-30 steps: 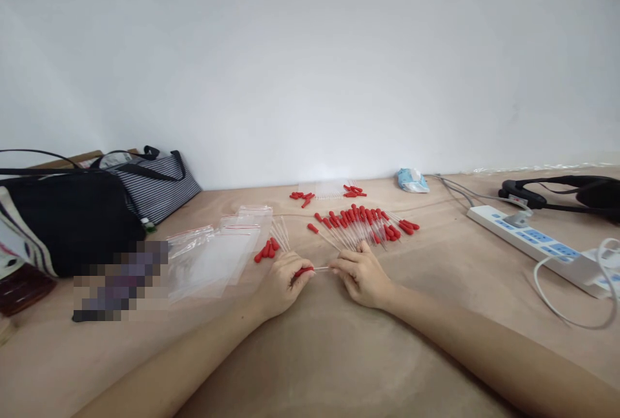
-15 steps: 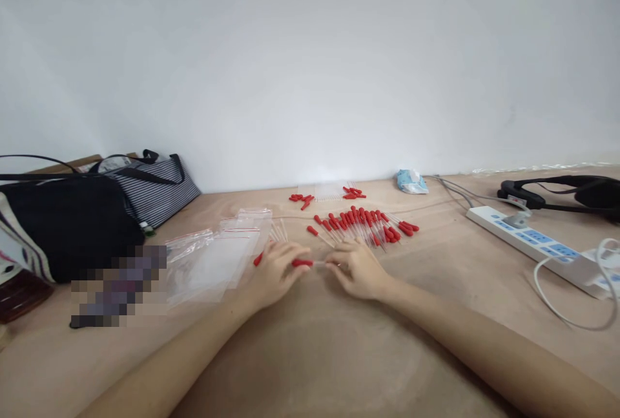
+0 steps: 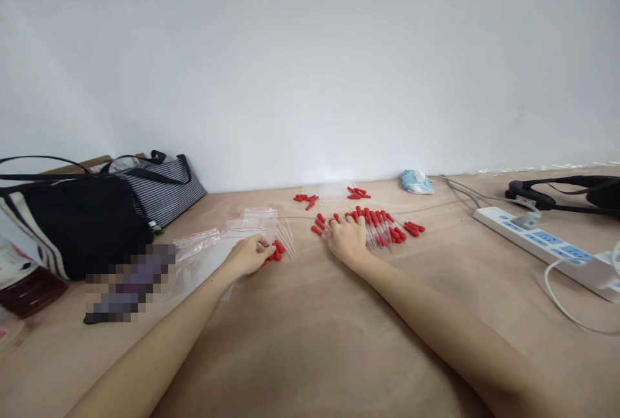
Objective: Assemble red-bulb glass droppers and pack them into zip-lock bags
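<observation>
My left hand (image 3: 248, 255) is on the left by a small heap of red rubber bulbs (image 3: 278, 255), thumb and fingers closed at one of them. Several thin pale tubes (image 3: 285, 236) lie just beyond that heap. My right hand (image 3: 347, 237) rests over the left part of a pile of droppers (image 3: 375, 227) with red bulbs and clear stems. Its fingers are stretched out and apart, the tips among the red bulbs. Clear zip bags (image 3: 208, 263) lie beside and under my left hand.
At the back, more red bulbs (image 3: 305, 198) lie by a clear bag (image 3: 329, 192). A blue tissue pack (image 3: 416, 181), a white power strip (image 3: 547, 240) with cables and a black headset (image 3: 562, 193) are right. A black bag (image 3: 77, 224) and striped bag (image 3: 167, 188) stand left.
My hands were together at the middle with a red bulb and a clear stem between them. They have parted: the left went to the bulb heap, the right forward onto the dropper pile.
</observation>
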### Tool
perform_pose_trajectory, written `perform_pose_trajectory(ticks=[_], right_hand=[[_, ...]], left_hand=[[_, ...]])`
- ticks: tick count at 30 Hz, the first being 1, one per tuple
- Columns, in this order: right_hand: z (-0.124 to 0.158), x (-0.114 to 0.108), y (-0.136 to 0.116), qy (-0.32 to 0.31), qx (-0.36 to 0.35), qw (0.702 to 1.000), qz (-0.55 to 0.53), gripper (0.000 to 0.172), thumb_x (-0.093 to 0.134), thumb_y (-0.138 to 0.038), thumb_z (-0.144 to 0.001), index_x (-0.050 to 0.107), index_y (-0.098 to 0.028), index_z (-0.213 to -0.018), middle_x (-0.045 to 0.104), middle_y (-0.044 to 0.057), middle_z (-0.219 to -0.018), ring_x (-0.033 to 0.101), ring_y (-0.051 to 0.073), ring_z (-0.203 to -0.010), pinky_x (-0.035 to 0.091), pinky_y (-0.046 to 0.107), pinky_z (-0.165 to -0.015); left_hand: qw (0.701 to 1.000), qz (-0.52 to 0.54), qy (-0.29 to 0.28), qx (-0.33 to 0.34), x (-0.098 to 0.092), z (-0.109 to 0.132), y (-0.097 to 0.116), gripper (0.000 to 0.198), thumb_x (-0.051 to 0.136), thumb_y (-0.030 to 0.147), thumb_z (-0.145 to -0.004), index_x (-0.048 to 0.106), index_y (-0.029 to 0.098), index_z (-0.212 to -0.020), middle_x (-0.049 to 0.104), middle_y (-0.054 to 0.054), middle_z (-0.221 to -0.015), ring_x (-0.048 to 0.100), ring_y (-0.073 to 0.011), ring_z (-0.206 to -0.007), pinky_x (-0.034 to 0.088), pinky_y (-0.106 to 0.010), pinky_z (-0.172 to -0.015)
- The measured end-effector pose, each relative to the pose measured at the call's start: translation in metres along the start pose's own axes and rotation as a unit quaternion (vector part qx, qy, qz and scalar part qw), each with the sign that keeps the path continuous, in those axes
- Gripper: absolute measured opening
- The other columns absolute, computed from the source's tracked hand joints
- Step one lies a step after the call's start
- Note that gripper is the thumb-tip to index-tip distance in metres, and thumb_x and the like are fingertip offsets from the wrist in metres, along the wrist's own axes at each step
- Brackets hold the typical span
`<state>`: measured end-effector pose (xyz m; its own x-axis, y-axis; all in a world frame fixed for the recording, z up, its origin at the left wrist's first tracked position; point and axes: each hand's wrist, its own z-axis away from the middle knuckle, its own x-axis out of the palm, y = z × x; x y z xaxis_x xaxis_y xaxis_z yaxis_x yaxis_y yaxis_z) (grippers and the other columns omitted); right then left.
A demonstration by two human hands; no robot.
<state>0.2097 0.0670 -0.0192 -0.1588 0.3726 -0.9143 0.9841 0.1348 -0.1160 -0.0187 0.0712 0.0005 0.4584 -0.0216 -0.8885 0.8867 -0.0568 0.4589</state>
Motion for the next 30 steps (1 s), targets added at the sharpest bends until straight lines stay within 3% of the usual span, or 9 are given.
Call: perform_pose_trajectory(ticks=[3, 7, 10, 17, 22, 25, 28, 30], right_hand=[[-0.002, -0.003, -0.020, -0.006, -0.019, 0.999, -0.042, 0.025, 0.040, -0.024, -0.080, 0.063, -0.016, -0.085, 0.064, 0.012, -0.092, 0.053, 0.024, -0.090, 0.024, 0.040, -0.081], [-0.014, 0.000, -0.056, -0.089, 0.054, 0.988, -0.118, 0.027, 0.042, -0.032, -0.080, 0.064, -0.017, -0.084, 0.066, 0.010, -0.088, 0.057, 0.022, -0.087, 0.028, 0.037, -0.082], [-0.028, 0.005, -0.076, -0.102, 0.095, 0.981, -0.133, 0.031, 0.040, -0.034, -0.082, 0.063, -0.014, -0.089, 0.064, 0.014, -0.093, 0.058, 0.023, -0.088, 0.031, 0.036, -0.081], [-0.047, 0.017, -0.092, -0.131, 0.142, 0.969, -0.156, 0.026, 0.047, -0.030, -0.078, 0.064, -0.013, -0.088, 0.065, 0.016, -0.092, 0.060, 0.025, -0.087, 0.033, 0.039, -0.079], [-0.045, 0.012, -0.081, -0.120, 0.142, 0.969, -0.163, 0.032, 0.048, -0.037, -0.077, 0.064, -0.011, -0.088, 0.064, 0.018, -0.092, 0.058, 0.027, -0.088, 0.033, 0.041, -0.080], [-0.034, 0.002, -0.058, -0.097, 0.112, 0.972, -0.184, 0.029, 0.046, -0.037, -0.080, 0.063, -0.014, -0.084, 0.065, 0.013, -0.089, 0.058, 0.023, -0.085, 0.035, 0.036, -0.078], [-0.009, -0.008, -0.023, -0.061, 0.045, 0.972, -0.221, 0.019, 0.046, -0.029, -0.082, 0.060, -0.016, -0.081, 0.063, 0.005, -0.085, 0.056, 0.014, -0.080, 0.038, 0.025, -0.072], [0.015, -0.011, 0.003, 0.000, -0.047, 0.961, -0.271, 0.015, 0.046, -0.022, -0.081, 0.058, -0.014, -0.077, 0.061, 0.006, -0.078, 0.054, 0.014, -0.074, 0.039, 0.023, -0.067]], left_hand=[[1.000, 0.016, -0.001, 0.000, 0.001, -0.001, -0.001, 0.025, 0.054, 0.043, -0.066, 0.059, 0.020, -0.072, 0.064, 0.001, -0.058, 0.058, -0.0164, -0.055, 0.033, -0.021, -0.047], [0.999, 0.041, -0.007, 0.008, 0.003, -0.002, -0.004, 0.026, 0.055, 0.043, -0.066, 0.062, 0.018, -0.069, 0.064, 0.000, -0.057, 0.059, -0.0163, -0.056, 0.035, -0.021, -0.048], [0.998, 0.053, -0.020, 0.011, 0.003, -0.001, -0.004, 0.026, 0.055, 0.042, -0.066, 0.064, 0.018, -0.063, 0.064, 0.000, -0.055, 0.059, -0.0162, -0.055, 0.036, -0.022, -0.048], [0.998, 0.056, 0.013, 0.007, 0.005, 0.000, -0.003, 0.026, 0.055, 0.043, -0.066, 0.056, 0.018, -0.064, 0.063, 0.001, -0.054, 0.059, -0.0159, -0.053, 0.037, -0.022, -0.048], [0.996, 0.044, 0.082, 0.017, -0.002, -0.001, 0.003, 0.018, 0.051, 0.037, -0.071, 0.049, 0.019, -0.066, 0.058, 0.002, -0.057, 0.058, -0.0161, -0.056, 0.038, -0.023, -0.051], [0.985, 0.108, 0.131, 0.041, -0.003, 0.002, 0.013, 0.017, 0.046, 0.037, -0.075, 0.045, 0.020, -0.076, 0.056, 0.002, -0.064, 0.060, -0.0154, -0.058, 0.042, -0.023, -0.050], [0.963, 0.210, 0.135, 0.099, 0.009, 0.012, 0.026, 0.019, 0.049, 0.037, -0.075, 0.045, 0.019, -0.081, 0.056, 0.002, -0.064, 0.060, -0.0146, -0.056, 0.045, -0.023, -0.048], [0.958, 0.220, 0.111, 0.149, 0.024, 0.022, 0.034, 0.019, 0.050, 0.035, -0.075, 0.049, 0.017, -0.081, 0.057, 0.000, -0.066, 0.059, -0.0142, -0.056, 0.046, -0.023, -0.050]])
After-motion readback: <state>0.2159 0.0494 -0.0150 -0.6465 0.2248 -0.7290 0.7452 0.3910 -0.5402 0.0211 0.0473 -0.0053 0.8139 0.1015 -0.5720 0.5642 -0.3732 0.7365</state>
